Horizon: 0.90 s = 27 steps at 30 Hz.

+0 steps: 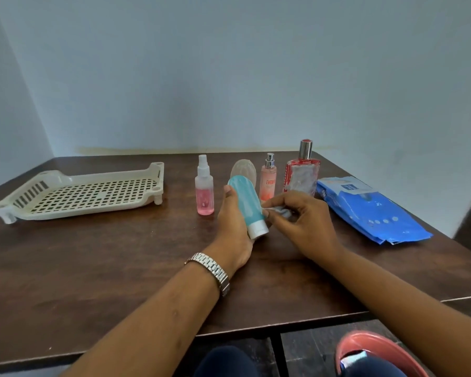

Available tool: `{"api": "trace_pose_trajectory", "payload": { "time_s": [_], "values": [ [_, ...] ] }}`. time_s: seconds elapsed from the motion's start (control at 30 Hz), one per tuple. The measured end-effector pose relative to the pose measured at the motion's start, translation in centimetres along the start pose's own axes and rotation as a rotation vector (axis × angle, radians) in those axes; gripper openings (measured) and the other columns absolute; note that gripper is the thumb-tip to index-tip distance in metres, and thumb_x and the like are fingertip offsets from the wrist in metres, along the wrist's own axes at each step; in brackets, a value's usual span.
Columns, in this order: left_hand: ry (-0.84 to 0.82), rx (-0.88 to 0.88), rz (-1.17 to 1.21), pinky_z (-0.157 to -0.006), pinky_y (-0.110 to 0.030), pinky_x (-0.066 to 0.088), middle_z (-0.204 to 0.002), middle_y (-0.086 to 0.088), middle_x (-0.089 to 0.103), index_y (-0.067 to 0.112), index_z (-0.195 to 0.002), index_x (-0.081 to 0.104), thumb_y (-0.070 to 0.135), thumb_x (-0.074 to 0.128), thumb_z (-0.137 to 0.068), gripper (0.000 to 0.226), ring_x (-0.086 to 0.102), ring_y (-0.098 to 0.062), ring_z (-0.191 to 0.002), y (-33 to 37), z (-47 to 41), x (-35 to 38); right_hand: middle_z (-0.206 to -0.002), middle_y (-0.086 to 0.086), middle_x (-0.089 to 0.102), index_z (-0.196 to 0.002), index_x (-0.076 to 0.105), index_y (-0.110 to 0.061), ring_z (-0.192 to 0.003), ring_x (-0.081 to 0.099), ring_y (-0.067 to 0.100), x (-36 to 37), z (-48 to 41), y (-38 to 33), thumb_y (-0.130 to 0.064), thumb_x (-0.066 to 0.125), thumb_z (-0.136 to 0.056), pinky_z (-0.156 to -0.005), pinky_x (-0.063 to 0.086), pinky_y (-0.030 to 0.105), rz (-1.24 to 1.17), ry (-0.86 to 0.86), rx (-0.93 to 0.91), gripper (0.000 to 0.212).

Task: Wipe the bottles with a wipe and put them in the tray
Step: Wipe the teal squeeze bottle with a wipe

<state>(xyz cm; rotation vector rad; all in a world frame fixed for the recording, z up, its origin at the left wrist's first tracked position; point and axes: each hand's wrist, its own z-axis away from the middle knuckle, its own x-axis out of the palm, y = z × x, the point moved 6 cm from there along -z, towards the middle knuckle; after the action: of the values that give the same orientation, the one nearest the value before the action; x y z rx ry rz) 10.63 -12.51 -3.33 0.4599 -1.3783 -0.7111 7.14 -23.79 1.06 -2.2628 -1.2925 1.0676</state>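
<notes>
The left hand (pixel 234 221) is curled round a teal bottle (pixel 244 204), holding it from behind and beneath. The bottle is tilted, its white cap (pixel 257 230) pointing back toward the person. The right hand (pixel 302 221) pinches a small bunched wipe (pixel 279 212) between thumb and fingertips and presses it to the bottle's side, just above the cap. Both hands are low over the dark wooden table (pixel 120 268), close together near its middle.

Well to the left of the left hand lies the cream slotted tray (pixel 19 202), with nothing in it. Just beyond the left hand's fingertips stands a small spray bottle (pixel 204 186) holding pink liquid. Behind the teal bottle is a clear oval object (pixel 245 167), possibly another bottle, though most of it is hidden. Beyond the right hand stand a slim peach spray bottle (pixel 268 178) and a squarer red bottle (pixel 302 172) with a silver cap, side by side. To the right of the right hand lies a blue pack of wipes (pixel 370 210), flat on the table.

A silver watch (pixel 211 269) sits on the left wrist. Below the right forearm, past the table's near edge, a red tub (pixel 378 346) shows.
</notes>
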Motion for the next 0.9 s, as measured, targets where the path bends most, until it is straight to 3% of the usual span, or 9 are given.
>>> {"api": "trace_pose_trajectory", "payload": {
  "time_s": [0.2, 0.33, 0.6, 0.8, 0.9],
  "values": [
    [-0.04, -0.025, -0.008, -0.08, -0.047, 0.055, -0.12, -0.027, 0.061, 0.005, -0.132, 0.045, 0.055, 0.032, -0.098, 0.061, 0.064, -0.038, -0.105, 0.1, 0.6, 0.2, -0.083, -0.01, 0.066, -0.09, 0.072, -0.017, -0.076, 0.061, 0.001, 0.0, -0.3, 0.1, -0.008, 0.071, -0.079, -0.065, 0.046, 0.009, -0.029, 0.026, 0.024, 0.015],
    [-0.066, -0.038, -0.029, -0.075, -0.046, 0.056, -0.117, -0.025, 0.063, 0.007, -0.134, 0.044, 0.056, 0.032, -0.097, 0.062, 0.067, -0.035, -0.097, 0.1, 0.8, 0.3, -0.084, -0.007, 0.067, -0.089, 0.071, -0.022, -0.075, 0.061, 0.003, -0.2, -0.1, -0.2, -0.012, 0.072, -0.079, -0.066, 0.047, 0.011, 0.006, 0.034, 0.026, 0.014],
    [-0.069, -0.028, -0.069, -0.084, -0.051, 0.054, -0.112, -0.022, 0.063, 0.009, -0.131, 0.045, 0.055, 0.033, -0.097, 0.059, 0.066, -0.034, -0.091, 0.4, 1.4, 0.4, -0.085, -0.009, 0.069, -0.092, 0.072, -0.02, -0.078, 0.063, 0.003, -0.1, 0.3, -0.8, -0.011, 0.072, -0.079, -0.07, 0.05, 0.015, 0.057, 0.051, 0.021, 0.015],
    [-0.057, -0.017, -0.043, -0.064, -0.042, 0.055, -0.103, -0.015, 0.062, 0.012, -0.135, 0.045, 0.053, 0.034, -0.098, 0.056, 0.065, -0.028, -0.084, 0.6, 1.2, 0.4, -0.083, -0.008, 0.068, -0.089, 0.072, -0.019, -0.08, 0.063, 0.005, -0.2, 0.9, -2.1, -0.007, 0.073, -0.077, -0.067, 0.048, 0.013, 0.094, 0.043, -0.076, 0.017],
    [-0.052, -0.031, -0.023, -0.067, -0.045, 0.054, -0.103, -0.017, 0.062, 0.012, -0.133, 0.044, 0.053, 0.034, -0.098, 0.055, 0.065, -0.029, -0.086, 0.5, 1.4, 0.4, -0.084, -0.009, 0.068, -0.09, 0.073, -0.018, -0.08, 0.062, 0.004, -0.3, 0.5, -1.8, -0.007, 0.072, -0.078, -0.068, 0.048, 0.013, 0.105, 0.002, -0.094, 0.017]
  ]
}}
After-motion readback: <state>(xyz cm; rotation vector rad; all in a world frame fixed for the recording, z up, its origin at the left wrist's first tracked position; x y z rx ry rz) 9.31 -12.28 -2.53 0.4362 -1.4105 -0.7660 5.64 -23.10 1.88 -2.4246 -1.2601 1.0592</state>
